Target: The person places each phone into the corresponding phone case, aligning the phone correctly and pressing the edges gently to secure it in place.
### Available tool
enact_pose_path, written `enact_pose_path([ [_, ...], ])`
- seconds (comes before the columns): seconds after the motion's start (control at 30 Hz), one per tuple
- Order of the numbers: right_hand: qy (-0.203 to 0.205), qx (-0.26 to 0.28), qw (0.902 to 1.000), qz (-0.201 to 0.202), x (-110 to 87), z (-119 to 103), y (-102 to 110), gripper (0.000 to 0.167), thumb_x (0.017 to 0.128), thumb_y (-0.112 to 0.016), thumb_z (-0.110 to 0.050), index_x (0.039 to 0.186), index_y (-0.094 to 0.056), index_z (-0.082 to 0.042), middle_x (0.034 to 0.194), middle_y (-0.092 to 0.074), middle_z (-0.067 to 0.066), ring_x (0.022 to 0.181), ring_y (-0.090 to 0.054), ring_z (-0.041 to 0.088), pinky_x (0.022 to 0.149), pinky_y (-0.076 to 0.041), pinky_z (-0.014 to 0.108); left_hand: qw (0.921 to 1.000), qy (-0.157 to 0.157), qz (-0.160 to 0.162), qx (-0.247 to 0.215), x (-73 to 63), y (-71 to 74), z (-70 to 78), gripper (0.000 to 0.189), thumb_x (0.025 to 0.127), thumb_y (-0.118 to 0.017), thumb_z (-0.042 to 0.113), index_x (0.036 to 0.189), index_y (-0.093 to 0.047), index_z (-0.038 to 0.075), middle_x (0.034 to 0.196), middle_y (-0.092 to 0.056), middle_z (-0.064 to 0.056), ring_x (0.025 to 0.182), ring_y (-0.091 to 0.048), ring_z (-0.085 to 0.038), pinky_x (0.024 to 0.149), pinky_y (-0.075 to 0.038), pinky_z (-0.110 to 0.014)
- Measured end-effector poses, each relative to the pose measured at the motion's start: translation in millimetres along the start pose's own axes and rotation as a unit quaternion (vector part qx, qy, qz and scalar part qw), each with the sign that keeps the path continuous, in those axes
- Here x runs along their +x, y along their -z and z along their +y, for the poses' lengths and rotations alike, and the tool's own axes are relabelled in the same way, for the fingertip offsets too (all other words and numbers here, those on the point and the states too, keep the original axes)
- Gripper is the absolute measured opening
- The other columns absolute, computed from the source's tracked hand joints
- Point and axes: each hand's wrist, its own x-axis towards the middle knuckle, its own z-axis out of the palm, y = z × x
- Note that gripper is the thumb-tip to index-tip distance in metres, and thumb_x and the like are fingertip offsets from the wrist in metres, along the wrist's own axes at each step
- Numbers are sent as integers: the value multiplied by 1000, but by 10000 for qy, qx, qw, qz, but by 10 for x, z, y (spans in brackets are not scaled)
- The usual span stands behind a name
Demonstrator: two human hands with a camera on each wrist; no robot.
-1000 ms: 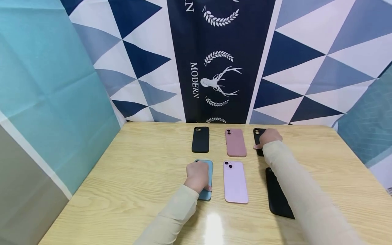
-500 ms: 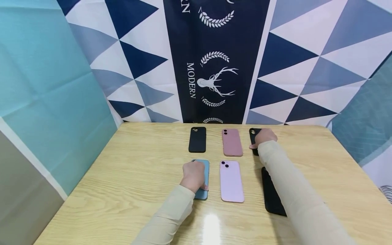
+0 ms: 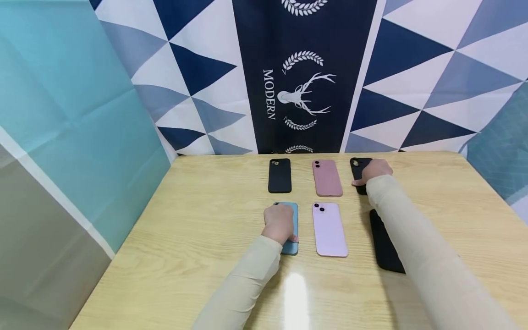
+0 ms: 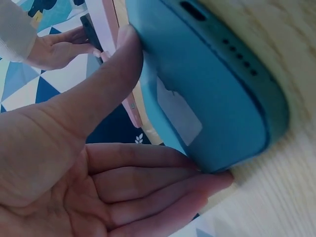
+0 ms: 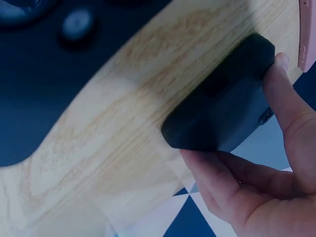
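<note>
My left hand (image 3: 279, 222) reaches down over a blue phone (image 3: 290, 248) in the front row. In the left wrist view its thumb lies on one long edge and the fingers on the other, spanning the blue phone (image 4: 207, 108). At the back right, my right hand (image 3: 375, 169) grips a black phone case (image 3: 357, 169) from above. The right wrist view has thumb and fingers on opposite edges of the black phone case (image 5: 222, 94). Both items lie flat at the table, partly covered by the hands.
Between the hands lie a lilac phone (image 3: 330, 231) and, behind it, a pink phone case (image 3: 327, 178). Another black phone case (image 3: 279, 176) is at the back left. A larger black phone (image 3: 383, 247) sits partly under my right sleeve. A patterned cloth (image 3: 198, 91) rises behind the table.
The head view has shifted slightly, so everything appears a little higher and further right. Both hands keep their hold, and the phones and cases stay in the same layout.
</note>
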Motion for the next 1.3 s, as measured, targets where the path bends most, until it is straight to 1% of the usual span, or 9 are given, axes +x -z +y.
enact_pose_path([
  [0.17,34,63,10000,18,-37,39,-11,90,76,-74,-55,115,-54,23,115,-61,33,100,-64,39,67,-59,36,9999,-105,49,-83,-7,-36,14,59,55,-83,61,96,-70,20,80,-67,6,64,-54,-8,49,-41,-24],
  [0.33,-72,190,9997,127,-65,6,11,90,76,-74,-55,118,-53,21,117,-60,33,102,-64,38,71,-59,37,9993,-168,322,-117,-39,-30,-24,57,54,-83,61,89,-69,19,75,-64,4,63,-54,-9,48,-42,-24],
  [0.47,-17,87,10000,13,-61,17,18,86,78,-73,-55,118,-55,20,118,-60,32,104,-63,38,71,-59,37,9986,-254,408,-205,-47,-33,-22,58,54,-84,60,90,-69,18,75,-63,3,64,-54,-9,48,-43,-24],
  [0.57,72,12,9999,-85,-52,38,12,86,78,-73,-54,118,-55,19,119,-60,32,106,-62,39,70,-59,36,9985,-293,388,-247,-51,-45,-10,59,54,-85,59,92,-69,17,75,-63,3,63,-53,-9,49,-44,-23],
  [0.7,206,-149,9997,-53,-44,39,26,85,78,-72,-56,117,-57,19,117,-61,31,103,-63,38,68,-59,35,9984,-363,397,-197,-55,-29,-7,58,55,-85,58,92,-70,16,76,-64,3,63,-52,-9,50,-46,-24],
  [0.87,312,-292,9990,-154,-68,-5,45,86,80,-69,-58,117,-57,19,117,-61,31,103,-64,37,66,-59,34,9990,-399,202,-24,-76,6,-14,59,55,-86,56,96,-71,15,78,-66,3,62,-54,-8,52,-51,-26],
  [1.0,100,59,9997,-216,-89,-28,34,89,77,-73,-55,121,-53,19,122,-58,32,109,-61,38,74,-59,37,9993,-342,47,111,-76,-2,-5,62,55,-85,55,100,-72,15,81,-69,0,63,-59,-10,53,-54,-27],
  [1.17,-81,248,9996,-136,-103,-45,60,88,75,-76,-54,121,-53,18,122,-58,31,108,-62,36,76,-59,37,9994,-310,-43,142,-47,12,13,66,55,-85,55,106,-71,16,87,-70,0,66,-62,-10,54,-54,-27],
  [1.3,-92,210,9997,-71,-114,-55,84,88,75,-76,-53,120,-54,19,121,-59,31,109,-62,37,79,-59,38,9994,-354,-2,35,-19,13,-7,63,55,-86,56,100,-71,15,82,-69,1,65,-59,-9,55,-53,-27],
])
